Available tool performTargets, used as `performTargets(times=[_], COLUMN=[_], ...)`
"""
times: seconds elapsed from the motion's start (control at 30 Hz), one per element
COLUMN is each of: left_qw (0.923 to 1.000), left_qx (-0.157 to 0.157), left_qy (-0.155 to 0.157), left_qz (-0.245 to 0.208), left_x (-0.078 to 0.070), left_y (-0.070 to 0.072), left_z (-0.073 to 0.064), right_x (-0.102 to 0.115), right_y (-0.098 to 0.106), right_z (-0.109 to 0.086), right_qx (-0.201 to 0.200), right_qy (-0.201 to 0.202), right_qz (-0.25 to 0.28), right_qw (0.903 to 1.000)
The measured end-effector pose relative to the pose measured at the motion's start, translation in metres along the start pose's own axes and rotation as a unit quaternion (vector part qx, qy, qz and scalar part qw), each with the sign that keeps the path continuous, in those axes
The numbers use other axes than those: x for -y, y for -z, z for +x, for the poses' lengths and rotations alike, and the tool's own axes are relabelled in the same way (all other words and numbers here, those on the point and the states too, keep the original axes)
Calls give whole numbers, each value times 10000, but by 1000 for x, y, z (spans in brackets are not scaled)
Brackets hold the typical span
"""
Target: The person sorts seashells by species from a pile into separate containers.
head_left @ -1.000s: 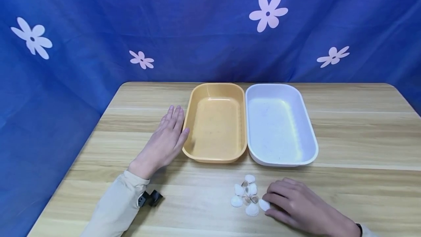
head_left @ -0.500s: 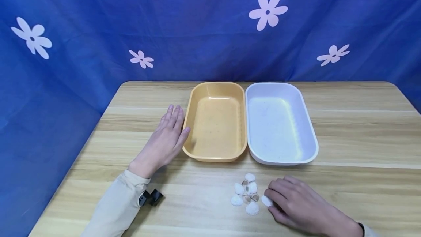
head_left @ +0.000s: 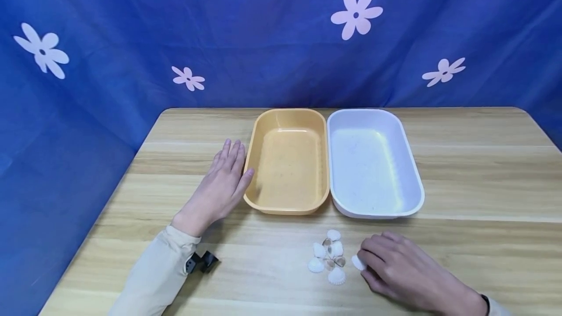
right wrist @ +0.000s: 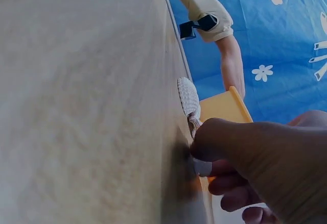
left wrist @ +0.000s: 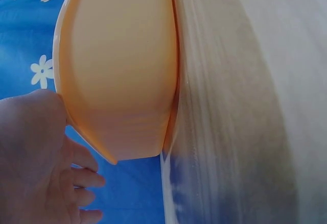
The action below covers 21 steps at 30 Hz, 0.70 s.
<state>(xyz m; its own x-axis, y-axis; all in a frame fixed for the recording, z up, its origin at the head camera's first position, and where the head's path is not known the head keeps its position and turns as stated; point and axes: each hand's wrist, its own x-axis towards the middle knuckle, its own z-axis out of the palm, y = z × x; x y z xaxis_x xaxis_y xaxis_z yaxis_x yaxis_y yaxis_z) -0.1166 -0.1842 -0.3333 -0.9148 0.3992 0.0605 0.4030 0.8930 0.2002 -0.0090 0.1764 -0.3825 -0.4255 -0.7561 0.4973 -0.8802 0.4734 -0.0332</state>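
My right hand [head_left: 397, 269] pinches a white seashell [head_left: 358, 262] between thumb and fingers, low over the table. In the right wrist view the thumb hides most of that shell. Left of it lies a small cluster of white ribbed shells [head_left: 336, 276] and smaller brownish shells [head_left: 340, 261]. My left hand [head_left: 219, 187] rests with fairly straight fingers against the left side of a yellow-orange tray [head_left: 287, 211], its thumb at the rim. The left wrist view shows that thumb touching the tray's edge [left wrist: 84, 134].
A white tray [head_left: 377, 216] stands beside the orange one, their long sides together. Both are on a wood-grain table [head_left: 478, 179]. A blue curtain with flowers [head_left: 272, 38] hangs behind and to the left. A black device [head_left: 202, 261] sits at the left wrist.
My right hand has drawn slightly to the right with the white seashell, away from the cluster. The left hand and both trays have stayed in place.
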Motion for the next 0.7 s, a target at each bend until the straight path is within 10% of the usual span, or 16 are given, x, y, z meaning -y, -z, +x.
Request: performTargets(times=[0.7], left_qw=[9999], left_qx=[82], left_qy=[34], left_qz=[-93], left_x=[1], left_y=[2], left_z=[0], right_x=[-8], right_y=[4], right_z=[3], right_qx=[103], right_qy=[-42], right_qz=[-385], right_qw=[9992])
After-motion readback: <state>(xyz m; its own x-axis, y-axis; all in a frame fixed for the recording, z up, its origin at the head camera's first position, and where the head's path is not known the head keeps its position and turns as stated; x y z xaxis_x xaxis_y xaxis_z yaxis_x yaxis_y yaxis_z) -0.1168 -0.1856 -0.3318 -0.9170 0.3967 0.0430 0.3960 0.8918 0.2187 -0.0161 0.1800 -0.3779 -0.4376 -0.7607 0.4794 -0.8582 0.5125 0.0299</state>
